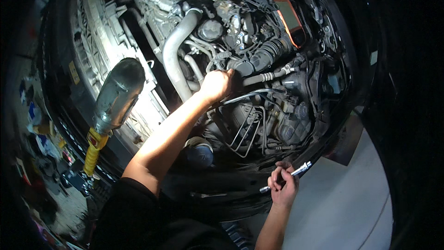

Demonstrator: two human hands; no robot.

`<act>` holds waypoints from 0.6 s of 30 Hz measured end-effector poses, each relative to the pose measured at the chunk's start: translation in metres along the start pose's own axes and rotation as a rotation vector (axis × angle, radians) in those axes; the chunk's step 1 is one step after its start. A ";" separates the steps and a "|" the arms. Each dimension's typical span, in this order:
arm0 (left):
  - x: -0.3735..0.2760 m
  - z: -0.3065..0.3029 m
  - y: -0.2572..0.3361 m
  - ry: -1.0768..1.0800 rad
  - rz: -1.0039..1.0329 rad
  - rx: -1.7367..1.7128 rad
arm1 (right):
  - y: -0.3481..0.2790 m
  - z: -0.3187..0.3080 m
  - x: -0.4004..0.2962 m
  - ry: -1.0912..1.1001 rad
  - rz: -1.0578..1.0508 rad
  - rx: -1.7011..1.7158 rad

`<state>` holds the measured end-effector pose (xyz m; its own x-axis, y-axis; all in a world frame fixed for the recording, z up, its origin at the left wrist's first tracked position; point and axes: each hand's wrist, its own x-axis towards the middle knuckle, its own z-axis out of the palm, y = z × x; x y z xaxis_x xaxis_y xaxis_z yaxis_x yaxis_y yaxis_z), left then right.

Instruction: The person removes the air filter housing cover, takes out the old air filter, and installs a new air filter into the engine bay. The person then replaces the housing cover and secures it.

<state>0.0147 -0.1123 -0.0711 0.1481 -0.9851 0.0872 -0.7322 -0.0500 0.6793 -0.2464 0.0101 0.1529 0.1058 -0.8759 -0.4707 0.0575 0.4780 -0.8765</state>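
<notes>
My left hand (218, 84) reaches into a car's engine bay, at the lower end of a black corrugated air intake hose (267, 55). Its fingertips are hidden among the hoses, so what it touches or grips cannot be told. Just left of it curves a thick grey metal pipe (172, 47). Over the near edge of the bay, my right hand (283, 182) is closed around a chrome socket extension (301, 169), which sticks out at both sides of the fingers. Thin metal lines (247, 128) and a fluid reservoir (287, 132) lie between the two hands.
A yellow-handled work lamp (119, 93) rests at the left over the brightly lit front panel. An orange-rimmed device (290, 21) leans at the upper right. A round container (200, 152) sits below my left forearm. A slim metal tool (208, 194) lies on the near edge.
</notes>
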 end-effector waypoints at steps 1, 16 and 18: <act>0.001 -0.001 0.000 0.047 0.019 -0.035 | 0.007 -0.010 -0.009 0.018 0.014 0.051; -0.068 -0.128 0.206 -0.080 0.269 -0.547 | 0.064 -0.189 -0.184 0.366 -0.242 0.447; -0.133 -0.133 0.258 -0.001 0.229 -0.412 | 0.082 -0.224 -0.214 0.411 -0.322 0.506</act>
<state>-0.1055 0.0277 0.1899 0.0125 -0.9634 0.2679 -0.4208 0.2380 0.8754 -0.4862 0.2217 0.1592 -0.3694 -0.8847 -0.2844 0.4858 0.0770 -0.8707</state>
